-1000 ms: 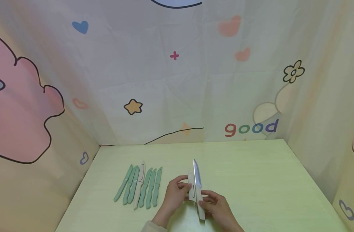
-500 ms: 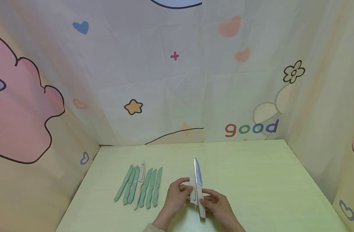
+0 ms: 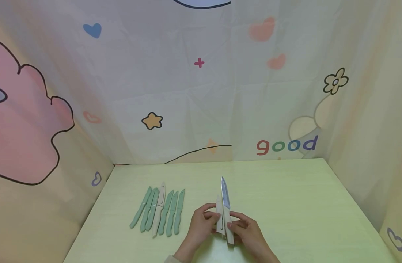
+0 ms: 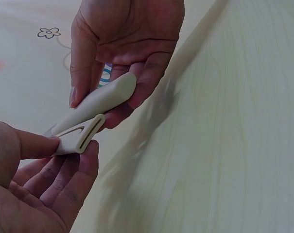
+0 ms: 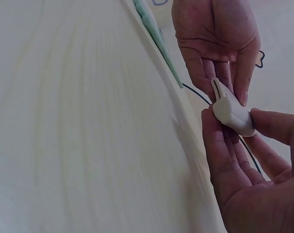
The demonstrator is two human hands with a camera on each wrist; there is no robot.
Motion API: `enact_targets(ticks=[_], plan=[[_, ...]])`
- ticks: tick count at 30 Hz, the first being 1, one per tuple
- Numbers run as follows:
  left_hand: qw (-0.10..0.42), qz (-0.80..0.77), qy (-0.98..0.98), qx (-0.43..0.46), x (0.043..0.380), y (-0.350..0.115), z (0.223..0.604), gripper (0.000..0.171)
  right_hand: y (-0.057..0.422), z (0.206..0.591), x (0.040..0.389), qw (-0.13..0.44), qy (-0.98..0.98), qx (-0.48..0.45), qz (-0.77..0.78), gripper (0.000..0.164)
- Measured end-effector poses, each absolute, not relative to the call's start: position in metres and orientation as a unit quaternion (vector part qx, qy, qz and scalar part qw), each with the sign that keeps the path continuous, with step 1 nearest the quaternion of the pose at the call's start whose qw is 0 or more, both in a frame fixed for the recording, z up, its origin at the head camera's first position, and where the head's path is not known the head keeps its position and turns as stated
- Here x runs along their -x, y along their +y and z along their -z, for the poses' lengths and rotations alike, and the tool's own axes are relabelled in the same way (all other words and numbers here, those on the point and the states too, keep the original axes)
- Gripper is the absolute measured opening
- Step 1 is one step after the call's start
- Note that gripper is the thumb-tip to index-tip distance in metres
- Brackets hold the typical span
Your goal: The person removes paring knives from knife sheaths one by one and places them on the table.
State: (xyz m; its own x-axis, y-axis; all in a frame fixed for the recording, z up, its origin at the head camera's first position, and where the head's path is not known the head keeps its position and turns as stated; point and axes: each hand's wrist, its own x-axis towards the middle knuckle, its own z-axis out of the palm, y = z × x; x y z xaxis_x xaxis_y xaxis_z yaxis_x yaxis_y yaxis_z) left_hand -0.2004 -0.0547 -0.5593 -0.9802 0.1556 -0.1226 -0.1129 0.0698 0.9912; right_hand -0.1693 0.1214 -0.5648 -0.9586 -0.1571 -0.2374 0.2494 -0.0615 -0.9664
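Knife [image 3: 226,210] has shifted slightly up the frame over the past second and the sheath [image 3: 219,209] slightly down it, each hand going with its piece. Both now at lower centre of the head view, side by side above the table [image 3: 286,204], knife to the right of the sheath. Whether they touch: cannot tell.

Left hand [image 3: 201,223]: reaches in from the bottom edge, pale sleeve [image 3: 173,259] at the wrist. Pinches the sheath, thumb on top, fingers curled beneath. Right hand [image 3: 247,231]: reaches in from the bottom edge, palm facing the left hand. Grips the handle [image 4: 103,99] between thumb and fingers. Blade [image 3: 225,195] exposed, pointing up the frame, tip beyond that of the sheath.

Containers: held sheath has its slot [image 4: 90,133] turned toward the left wrist camera; blade lies alongside, outside it. At left of the head view, a row on the table: six green knives [image 3: 172,215], with a second white knife [image 3: 156,221] among them, its blade covered by a second sheath [image 3: 161,195] with a similar hooked mark. Behind, a printed cloth [image 3: 188,80] rises to the top edge.
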Motion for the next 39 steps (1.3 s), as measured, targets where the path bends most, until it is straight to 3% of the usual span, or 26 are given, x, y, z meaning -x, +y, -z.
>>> enact_targets(ticks=[23,34,39], plan=[[0.112,-0.711,0.695,-0.012,0.2009,-0.0564,0.5602,0.039,0.1207,0.5617,0.1707,0.142,0.650,-0.013,0.746,0.051],[0.134,-0.718,0.682,-0.034,0.2032,-0.0599,0.5618,0.061,0.1213,0.5633,0.1722,0.151,0.643,0.008,0.751,0.054],[0.135,-0.706,0.694,-0.043,0.2045,-0.0612,0.5621,0.061,0.1197,0.5650,0.1737,0.155,0.641,0.013,0.752,0.057]])
